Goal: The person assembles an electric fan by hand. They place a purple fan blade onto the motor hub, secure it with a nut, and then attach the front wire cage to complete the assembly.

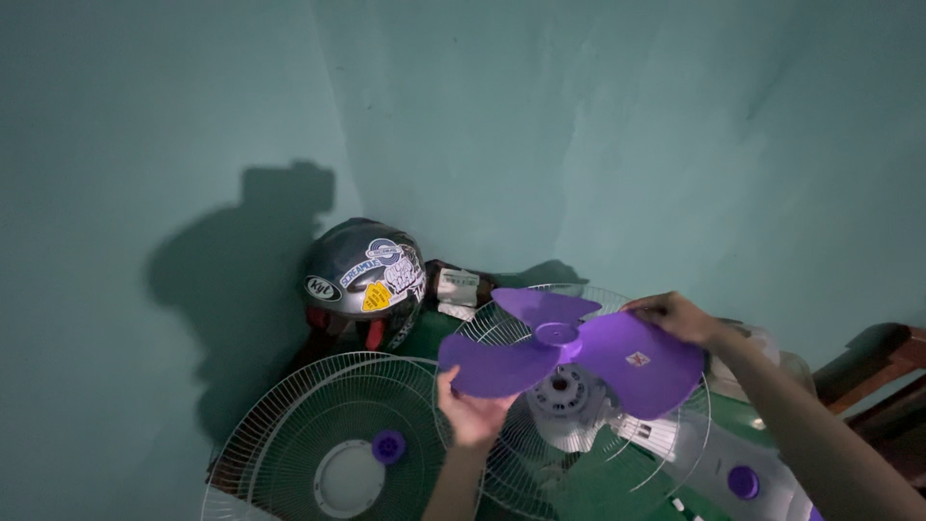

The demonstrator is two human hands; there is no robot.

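- The left hand (471, 413) grasps the near-left blade of a purple fan blade (569, 352) from below, the thumb on its edge.
- The right hand (675, 316) grips the top edge of the right blade, fingers curled over it.
- The purple fan blade has 3 blades and a round hub in the middle. It is held in the air, a little tilted, just above the motor housing (569, 400) of a fan that lies on its back.
- Around the motor is the rear grille (690, 425), still on the fan body. The front grille (328, 434), with a purple cap (389, 447) at its centre, lies apart on the near left.
- My judgement of the step: the blade is free of the shaft and is carried by both hands, between the motor and somewhere else.
- The next move needs a steady, level hold with both hands, and the hub kept in line with the shaft if it goes there.
- A helmet (365, 280) with stickers stands far left, in the corner of the green wall (579, 116).
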